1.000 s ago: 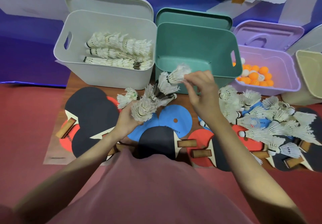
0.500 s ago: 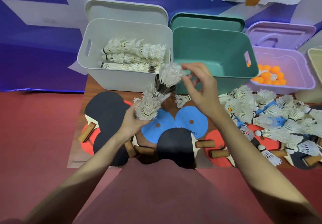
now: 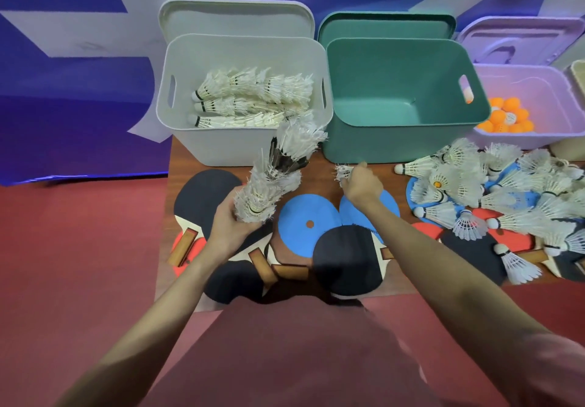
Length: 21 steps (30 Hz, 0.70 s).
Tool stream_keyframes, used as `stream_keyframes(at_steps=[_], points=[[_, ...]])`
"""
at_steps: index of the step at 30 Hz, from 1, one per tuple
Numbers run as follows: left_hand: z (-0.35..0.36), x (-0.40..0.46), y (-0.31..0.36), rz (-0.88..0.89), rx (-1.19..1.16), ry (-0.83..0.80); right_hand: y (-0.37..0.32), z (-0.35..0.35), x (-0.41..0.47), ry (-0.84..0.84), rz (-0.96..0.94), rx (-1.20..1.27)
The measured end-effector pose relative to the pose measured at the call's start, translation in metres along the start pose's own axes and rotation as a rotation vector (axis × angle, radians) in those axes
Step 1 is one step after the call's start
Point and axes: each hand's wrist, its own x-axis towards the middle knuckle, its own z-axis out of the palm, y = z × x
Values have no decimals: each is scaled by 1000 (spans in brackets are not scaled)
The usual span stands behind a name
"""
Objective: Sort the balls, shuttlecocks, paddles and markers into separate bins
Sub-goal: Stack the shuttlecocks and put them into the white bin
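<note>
**Two hands on shuttlecocks, bins lined up behind**

Several black and red paddles (image 3: 205, 197) overlap at the table's nine o'clock side, wooden handles pointing toward the person. Behind them, at eleven o'clock, the white bin (image 3: 221, 147) holds rows of nested shuttlecocks lying on their sides, its lid (image 3: 235, 17) propped behind it.

The left hand (image 3: 229, 224) has its fingers curled round the base of a stacked column of shuttlecocks (image 3: 273, 175), which leans up toward one o'clock, its top just in front of the white bin's near wall.

At centre, two blue paddles (image 3: 304, 223) lie side by side, partly under a black paddle (image 3: 346, 261). The right hand (image 3: 361, 183) is lowered over the table just in front of the green bin (image 3: 402, 140), fingertips pinching a single shuttlecock (image 3: 343, 172).

At three o'clock a loose heap of shuttlecocks (image 3: 493, 191) lies over more paddles. Behind it, at two o'clock, the lilac bin (image 3: 538, 83) holds orange and white balls (image 3: 506, 118). A beige bin's (image 3: 579, 74) edge shows at the far right.
</note>
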Motion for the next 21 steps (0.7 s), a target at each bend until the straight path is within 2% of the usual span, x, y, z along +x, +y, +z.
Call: stream_keyframes(at_steps=[6,10,13,17,21], points=[[-22,1,-10,17,37,-17,14,15,14,141,56,155],[-27,2,-9,22,55,1,16,4,-1,247,-77,463],[-30,5,-8,26,75,1,5,-30,-32,261,-241,751],[-35,6,-5,48,85,-38,-18,-89,-69,336,-326,1068],[-39,8,1,56,128,-50,-43,-133,-80,276,-389,1146]])
